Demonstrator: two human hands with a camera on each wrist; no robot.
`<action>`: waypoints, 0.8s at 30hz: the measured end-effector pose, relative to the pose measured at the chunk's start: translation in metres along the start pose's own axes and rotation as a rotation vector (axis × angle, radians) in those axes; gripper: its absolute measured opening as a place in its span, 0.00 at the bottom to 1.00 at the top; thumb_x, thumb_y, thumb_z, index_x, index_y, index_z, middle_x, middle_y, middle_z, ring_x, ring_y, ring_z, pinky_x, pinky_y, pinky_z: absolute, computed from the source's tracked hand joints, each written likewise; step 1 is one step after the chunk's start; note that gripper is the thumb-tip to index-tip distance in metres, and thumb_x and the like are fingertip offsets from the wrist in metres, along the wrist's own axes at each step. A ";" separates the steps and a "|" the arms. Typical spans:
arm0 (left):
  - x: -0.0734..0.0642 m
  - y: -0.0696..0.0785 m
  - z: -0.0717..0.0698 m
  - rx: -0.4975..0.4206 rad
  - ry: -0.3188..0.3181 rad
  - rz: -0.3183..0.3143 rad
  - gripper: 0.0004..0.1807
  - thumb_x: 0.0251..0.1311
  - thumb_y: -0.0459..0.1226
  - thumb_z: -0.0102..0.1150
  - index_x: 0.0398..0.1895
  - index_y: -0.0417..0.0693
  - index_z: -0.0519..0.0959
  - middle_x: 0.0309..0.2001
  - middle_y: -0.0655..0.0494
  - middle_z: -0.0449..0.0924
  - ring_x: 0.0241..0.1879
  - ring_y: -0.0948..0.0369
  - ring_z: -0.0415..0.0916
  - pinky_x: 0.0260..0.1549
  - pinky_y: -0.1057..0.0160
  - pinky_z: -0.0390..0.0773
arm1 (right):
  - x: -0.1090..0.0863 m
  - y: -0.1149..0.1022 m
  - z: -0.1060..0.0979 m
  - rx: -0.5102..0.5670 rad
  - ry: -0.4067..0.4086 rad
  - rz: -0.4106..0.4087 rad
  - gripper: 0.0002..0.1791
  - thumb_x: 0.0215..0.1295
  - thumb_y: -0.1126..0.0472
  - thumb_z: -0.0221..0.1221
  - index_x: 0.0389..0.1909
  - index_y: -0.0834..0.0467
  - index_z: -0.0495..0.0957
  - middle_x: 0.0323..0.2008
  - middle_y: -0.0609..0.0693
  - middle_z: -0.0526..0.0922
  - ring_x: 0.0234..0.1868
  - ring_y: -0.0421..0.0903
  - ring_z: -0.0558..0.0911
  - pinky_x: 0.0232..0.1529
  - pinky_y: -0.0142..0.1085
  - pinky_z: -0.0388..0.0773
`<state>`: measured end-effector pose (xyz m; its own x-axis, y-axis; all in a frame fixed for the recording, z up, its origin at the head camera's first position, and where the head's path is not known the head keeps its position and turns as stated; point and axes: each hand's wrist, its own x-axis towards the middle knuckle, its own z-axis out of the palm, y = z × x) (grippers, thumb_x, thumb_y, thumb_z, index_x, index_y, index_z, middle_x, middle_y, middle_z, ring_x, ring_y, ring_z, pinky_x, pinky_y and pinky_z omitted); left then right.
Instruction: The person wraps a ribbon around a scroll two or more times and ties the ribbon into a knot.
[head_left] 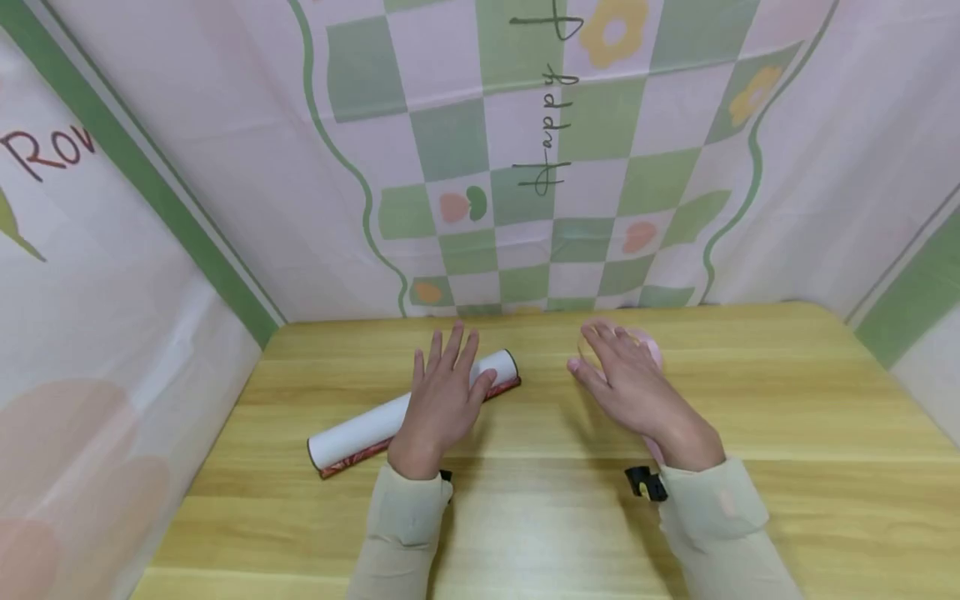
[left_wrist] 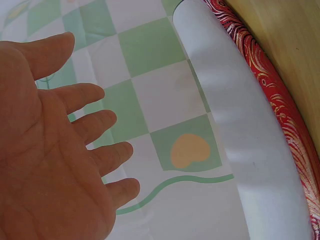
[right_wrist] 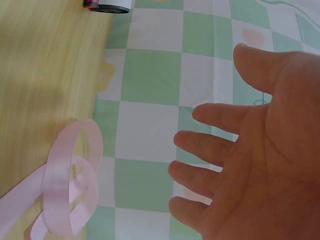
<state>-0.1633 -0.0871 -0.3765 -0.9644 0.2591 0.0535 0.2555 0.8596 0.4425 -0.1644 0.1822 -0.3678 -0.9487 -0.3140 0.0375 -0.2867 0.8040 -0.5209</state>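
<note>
My left grip (head_left: pixel 442 404) and right grip (head_left: pixel 641 396) are spread, holding nothing. The long white, red-edged roll (head_left: pixel 366 431) slants away rightward under the left; the looped pink ribbon (right_wrist: pixel 57 185) lies under the right.

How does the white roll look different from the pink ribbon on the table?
The white roll is a thick cylinder, while the pink ribbon is a thin, flat band curled into loops. The roll has a red patterned strip along one side; the ribbon looks plain pink. Both lie on the wooden table.
</note>
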 end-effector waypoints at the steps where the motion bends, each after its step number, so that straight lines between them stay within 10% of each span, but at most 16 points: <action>1: 0.000 0.000 0.000 -0.001 0.000 0.000 0.35 0.83 0.55 0.38 0.85 0.50 0.54 0.87 0.49 0.42 0.86 0.43 0.34 0.82 0.35 0.35 | 0.000 0.000 0.000 -0.002 0.001 -0.004 0.40 0.86 0.43 0.44 0.82 0.69 0.52 0.82 0.71 0.50 0.80 0.79 0.47 0.77 0.73 0.44; 14: -0.002 -0.001 0.003 -0.016 -0.015 -0.009 0.36 0.83 0.55 0.41 0.86 0.52 0.53 0.87 0.50 0.40 0.86 0.43 0.33 0.82 0.34 0.35 | -0.002 0.015 -0.002 0.003 -0.021 -0.011 0.41 0.84 0.44 0.49 0.80 0.72 0.54 0.80 0.75 0.52 0.80 0.78 0.49 0.77 0.73 0.46; 19: -0.004 -0.002 0.003 -0.023 0.003 0.016 0.35 0.82 0.52 0.46 0.84 0.49 0.58 0.86 0.43 0.46 0.85 0.40 0.41 0.81 0.32 0.43 | -0.006 0.035 -0.005 0.021 -0.172 0.167 0.42 0.79 0.46 0.57 0.75 0.76 0.60 0.70 0.76 0.71 0.70 0.74 0.72 0.67 0.69 0.69; 24: 0.000 -0.001 -0.001 -0.031 0.162 0.154 0.27 0.80 0.46 0.54 0.74 0.42 0.72 0.73 0.38 0.72 0.73 0.41 0.71 0.71 0.39 0.71 | -0.005 0.051 -0.005 -0.006 -0.248 0.330 0.26 0.71 0.49 0.65 0.52 0.70 0.80 0.47 0.65 0.86 0.44 0.59 0.82 0.47 0.52 0.79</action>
<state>-0.1635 -0.0881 -0.3760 -0.9134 0.3099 0.2639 0.4004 0.8011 0.4449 -0.1749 0.2272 -0.3907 -0.9293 -0.1503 -0.3374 0.0261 0.8844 -0.4660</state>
